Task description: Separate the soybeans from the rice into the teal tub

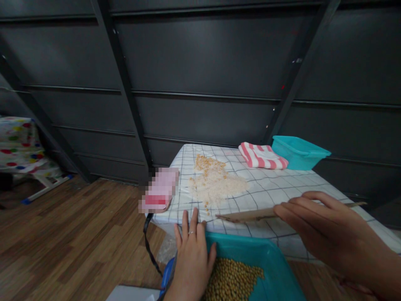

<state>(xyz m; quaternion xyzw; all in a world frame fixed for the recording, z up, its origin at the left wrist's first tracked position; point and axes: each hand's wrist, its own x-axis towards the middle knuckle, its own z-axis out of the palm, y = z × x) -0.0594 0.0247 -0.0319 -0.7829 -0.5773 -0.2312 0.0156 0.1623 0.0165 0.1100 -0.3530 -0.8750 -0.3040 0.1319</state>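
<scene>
My left hand [192, 251] lies across the rim of a teal plastic tray [244, 242], its fingers stretched out toward the cloth and its thumb on the tray's inner side. Soybeans [233, 278] cover part of the tray's bottom. In my right hand [319, 225] is a long flat strip of brown cardboard [247, 215], held on edge just above or against the table's near side; I cannot tell whether it touches. Beyond it, a spread of white rice grains [219, 184] lies on the cloth. Yellowish beans [205, 163] are scattered at its far left, with several near my left fingertips.
A checked white cloth covers the table [266, 188]. At its back right stand a folded pink-and-white striped towel [262, 156] and a teal bin [297, 152]. A blurred pink object [161, 188] with a black strap [147, 238] sits at the left edge. Dark panels [203, 54] rise behind.
</scene>
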